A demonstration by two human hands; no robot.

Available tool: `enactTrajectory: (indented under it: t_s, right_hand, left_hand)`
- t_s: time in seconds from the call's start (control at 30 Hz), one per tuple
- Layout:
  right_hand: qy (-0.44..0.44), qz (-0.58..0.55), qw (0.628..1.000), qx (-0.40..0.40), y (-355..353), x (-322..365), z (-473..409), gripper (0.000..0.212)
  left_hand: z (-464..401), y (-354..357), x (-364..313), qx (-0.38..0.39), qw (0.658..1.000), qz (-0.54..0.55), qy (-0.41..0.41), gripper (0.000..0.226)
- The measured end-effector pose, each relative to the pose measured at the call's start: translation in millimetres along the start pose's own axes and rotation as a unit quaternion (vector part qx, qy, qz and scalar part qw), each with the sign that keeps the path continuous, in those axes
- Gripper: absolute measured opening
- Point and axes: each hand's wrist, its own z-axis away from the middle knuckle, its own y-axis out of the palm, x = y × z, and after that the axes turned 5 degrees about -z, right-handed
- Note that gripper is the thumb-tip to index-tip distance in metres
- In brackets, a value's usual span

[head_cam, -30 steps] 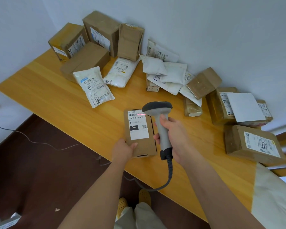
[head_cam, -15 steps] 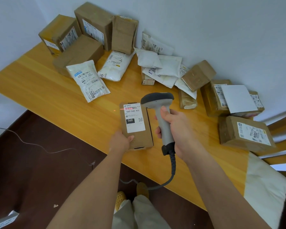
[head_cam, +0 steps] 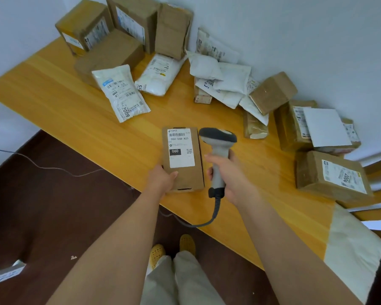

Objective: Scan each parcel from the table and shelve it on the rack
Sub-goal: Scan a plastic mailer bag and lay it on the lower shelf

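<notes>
A small brown parcel (head_cam: 186, 175) with a white label reading 060 lies near the front edge of the wooden table (head_cam: 75, 119). My left hand (head_cam: 161, 179) grips its near left corner, thumb on top. My right hand (head_cam: 229, 179) holds the grey barcode scanner (head_cam: 218, 150) by its handle, just right of the parcel, head level with the label's barcode. The scanner's cable (head_cam: 207, 223) hangs off the table edge.
Several cardboard boxes (head_cam: 128, 20) and white mailer bags (head_cam: 121, 93) lie along the wall at the back. More boxes (head_cam: 332, 172) sit at the right. A white bag (head_cam: 352, 245) hangs over the table's right end. Wooden slats (head_cam: 378, 208) show at the far right.
The scanner has shifted from above the parcel's label to its right side. The red scan line seen earlier on the label is gone. My left hand keeps hold of the parcel.
</notes>
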Motion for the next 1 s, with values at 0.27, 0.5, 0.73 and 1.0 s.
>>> enactTrajectory:
  t_s: [0.27, 0.5, 0.73, 1.0]
  right_hand:
    - [0.071, 0.004, 0.995, 0.071, 21, -61, -35, 0.033]
    - [0.043, 0.079, 0.984, 0.156, 73, -73, -2, 0.039]
    - [-0.013, 0.159, 0.945, 0.285, 161, -102, 97, 0.045]
    - [-0.097, 0.183, 0.891, 0.404, 278, -186, 275, 0.039]
  left_hand:
    - [15, -21, 32, 0.033, 0.987, 0.147, -0.049, 0.042]
    - [55, -68, 92, 0.005, 0.945, 0.323, -0.058, 0.044]
    - [153, -147, 199, -0.038, 0.856, 0.512, -0.065, 0.053]
    - [304, -236, 378, -0.125, 0.770, 0.624, 0.048, 0.056]
